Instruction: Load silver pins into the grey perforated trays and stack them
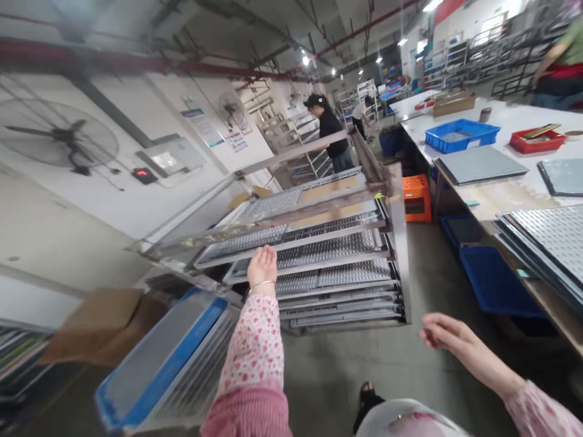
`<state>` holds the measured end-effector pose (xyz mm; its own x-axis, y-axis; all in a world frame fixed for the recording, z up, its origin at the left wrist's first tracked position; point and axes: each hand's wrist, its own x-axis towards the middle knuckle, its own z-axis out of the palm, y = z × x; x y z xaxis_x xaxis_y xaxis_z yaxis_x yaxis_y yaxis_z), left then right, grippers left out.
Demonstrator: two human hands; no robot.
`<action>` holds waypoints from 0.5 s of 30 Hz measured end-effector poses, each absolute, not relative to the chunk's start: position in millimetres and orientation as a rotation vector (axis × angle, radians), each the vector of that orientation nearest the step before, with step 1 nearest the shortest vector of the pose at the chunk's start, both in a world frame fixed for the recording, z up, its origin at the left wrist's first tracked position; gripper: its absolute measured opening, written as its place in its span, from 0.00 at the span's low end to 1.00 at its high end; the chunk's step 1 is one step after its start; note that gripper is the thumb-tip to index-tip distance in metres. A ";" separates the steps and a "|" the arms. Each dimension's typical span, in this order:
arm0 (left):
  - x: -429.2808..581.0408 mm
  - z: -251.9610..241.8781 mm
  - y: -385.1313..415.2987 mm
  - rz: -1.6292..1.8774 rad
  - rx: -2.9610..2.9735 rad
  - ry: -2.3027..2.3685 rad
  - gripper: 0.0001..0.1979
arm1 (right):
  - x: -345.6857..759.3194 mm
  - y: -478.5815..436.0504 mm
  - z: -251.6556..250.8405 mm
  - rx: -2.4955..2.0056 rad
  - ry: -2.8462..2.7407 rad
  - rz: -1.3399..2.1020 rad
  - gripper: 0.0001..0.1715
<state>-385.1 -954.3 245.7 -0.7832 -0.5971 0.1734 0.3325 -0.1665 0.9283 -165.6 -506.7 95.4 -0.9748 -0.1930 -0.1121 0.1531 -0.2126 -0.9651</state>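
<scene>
In the head view, the left grip reaches forward, fingers straight and side by side, with nothing visible in it. It is in front of the rack, whose levels hold textured panels; whether it touches a panel or the rack, I cannot tell. The right grip hangs in the air, fingers loosely bent and nothing seen between them, near the rack's lower right corner.

To the right of the right grip is the surface with stacked sheets; farther off on it are a blue bin and a red bin. Beyond the right grip stands an orange stool. Left of the left grip sits a carton. Past the rack, well apart from both grips, is a person in a dark top.
</scene>
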 end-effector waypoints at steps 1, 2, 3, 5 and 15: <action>-398.1 248.1 -975.2 -1.956 0.283 -1.513 0.12 | -191.3 -537.4 118.1 -0.156 1.782 -2.313 0.20; -409.9 248.7 -995.8 -1.903 0.261 -1.532 0.13 | -217.4 -570.6 141.6 -0.263 1.733 -2.330 0.20; -420.1 247.9 -1016.0 -1.845 0.245 -1.553 0.15 | -243.6 -605.7 165.3 -0.355 1.684 -2.341 0.20; -434.4 243.4 -1055.6 -1.723 0.214 -1.612 0.16 | -295.1 -679.5 209.7 -0.504 1.586 -2.358 0.20; -429.9 206.7 -1167.0 -0.500 -0.357 -2.293 0.20 | -482.8 -939.1 281.5 -0.065 1.861 -2.152 0.10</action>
